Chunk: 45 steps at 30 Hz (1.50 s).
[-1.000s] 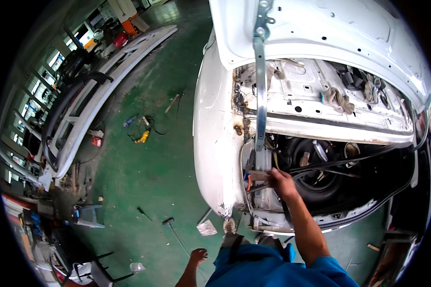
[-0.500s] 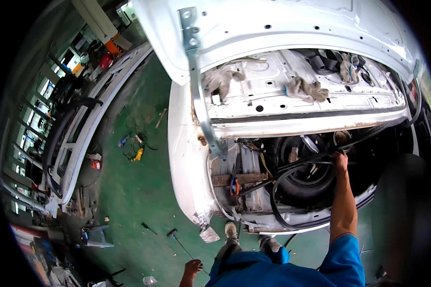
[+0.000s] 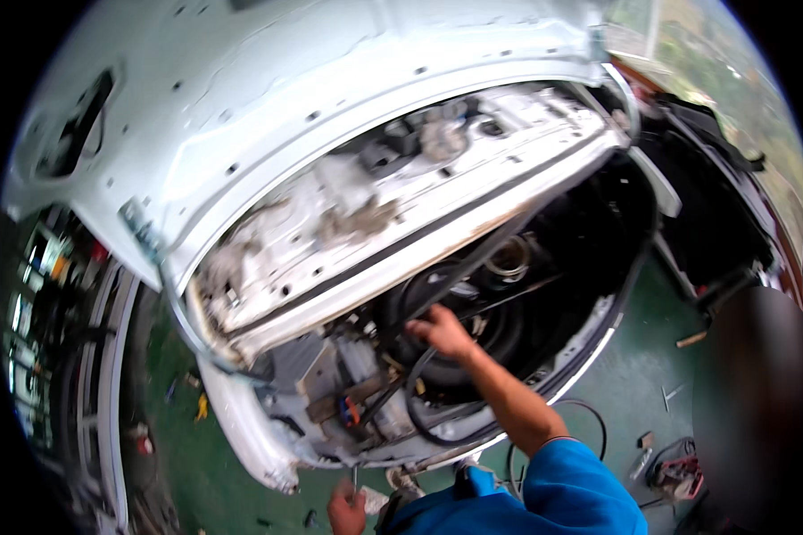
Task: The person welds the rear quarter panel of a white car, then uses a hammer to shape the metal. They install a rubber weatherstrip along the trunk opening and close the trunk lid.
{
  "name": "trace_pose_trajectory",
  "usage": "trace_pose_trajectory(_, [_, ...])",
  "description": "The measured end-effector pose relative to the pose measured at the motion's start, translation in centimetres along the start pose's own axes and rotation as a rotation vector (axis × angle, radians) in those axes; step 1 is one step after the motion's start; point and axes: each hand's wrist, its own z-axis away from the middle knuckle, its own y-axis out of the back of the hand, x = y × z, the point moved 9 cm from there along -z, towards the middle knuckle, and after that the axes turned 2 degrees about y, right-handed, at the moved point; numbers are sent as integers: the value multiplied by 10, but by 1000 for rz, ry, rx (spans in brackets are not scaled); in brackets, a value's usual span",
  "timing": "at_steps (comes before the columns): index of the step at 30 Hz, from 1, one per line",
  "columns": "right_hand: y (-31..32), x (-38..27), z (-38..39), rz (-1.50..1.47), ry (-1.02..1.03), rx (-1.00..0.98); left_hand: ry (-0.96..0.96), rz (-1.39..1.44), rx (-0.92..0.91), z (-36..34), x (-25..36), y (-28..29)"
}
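My right hand [image 3: 444, 333] reaches into the open trunk of a white car. Its fingers close on a long black rubber strip [image 3: 486, 250], which slants across the trunk opening. A looser black strip loop [image 3: 412, 392] hangs below that hand, over the trunk's near edge. Under the arm a black spare wheel [image 3: 501, 343] lies in the trunk well. Low in front of the bumper is my left hand [image 3: 346, 510], smeared by motion, near a thin metal rod [image 3: 356, 477]; whether it holds anything is unclear. Orange-and-blue pliers [image 3: 349, 411] lie at the trunk's left side.
Above stands the raised white trunk lid [image 3: 330, 62], on a metal hinge arm [image 3: 183, 312]. Work gloves [image 3: 361, 218] lie on the bare shelf panel. A dark bumper-like part [image 3: 709, 178] stands at right; a hose [image 3: 602, 428] curls over the green floor [image 3: 633, 357].
My view has swung to the right and tilted. The black strip now slants more steeply, with my right hand further left along the opening. My left hand is blurred, closer to the bumper.
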Motion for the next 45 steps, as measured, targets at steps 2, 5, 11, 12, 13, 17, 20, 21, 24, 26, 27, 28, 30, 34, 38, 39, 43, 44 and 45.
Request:
trace_pose_trajectory(2, [8, -4, 6, -99, -33, -44, -308, -16, 161, -60, 124, 15])
trace_pose_trajectory(5, [-9, -43, 22, -160, -166, -92, -359, -96, 161, -125, 241, 25])
trace_pose_trajectory(11, [5, -113, 27, 18, 32, -194, -517, 20, 84, -213, 304, -3])
trace_pose_trajectory(12, [31, -132, 23, 370, 127, -151, -505, 24, 137, -217, 302, 12])
trace_pose_trajectory(13, [59, -154, 20, 715, 213, -106, -523, 32, 96, -219, 302, 28])
trace_pose_trajectory(17, [225, -219, 27, 956, 573, 823, -436, -191, -114, -227, 318, 41])
trace_pose_trajectory(20, [257, -201, -10, 1378, 549, 671, -339, -247, -127, -234, 339, 52])
trace_pose_trajectory(21, [255, -197, -21, 1469, 552, 576, -380, -258, -101, -237, 342, 57])
trace_pose_trajectory(24, [257, -186, -36, 1524, 525, 464, -371, -326, -80, -243, 355, 68])
trace_pose_trajectory(26, [255, -181, -37, 1508, 566, 503, -397, -323, -76, -254, 349, 69])
trace_pose_trajectory(27, [253, -180, -37, 1499, 586, 521, -415, -297, -67, -257, 343, 67])
trace_pose_trajectory(28, [249, -183, -32, 1504, 655, 569, -430, -346, -73, -262, 339, 58])
trace_pose_trajectory(30, [248, -176, -36, 1574, 596, 550, -433, -488, -108, -255, 328, 42])
trace_pose_trajectory(34, [239, -172, -34, 1663, 458, 559, -535, -421, -39, -252, 320, 31])
trace_pose_trajectory(38, [163, -167, -20, 1618, 554, 447, -500, -532, -28, -259, 328, 62])
trace_pose_trajectory(39, [157, -167, -20, 1612, 550, 447, -503, -573, -45, -261, 334, 61])
trace_pose_trajectory(43, [169, -166, -26, 1649, 479, 347, -470, -682, -59, -267, 343, 56])
trace_pose_trajectory(44, [166, -166, -26, 1651, 513, 347, -452, -693, -67, -269, 338, 53])
trace_pose_trajectory(45, [157, -170, -24, 1631, 512, 340, -423, -704, -71, -271, 329, 52])
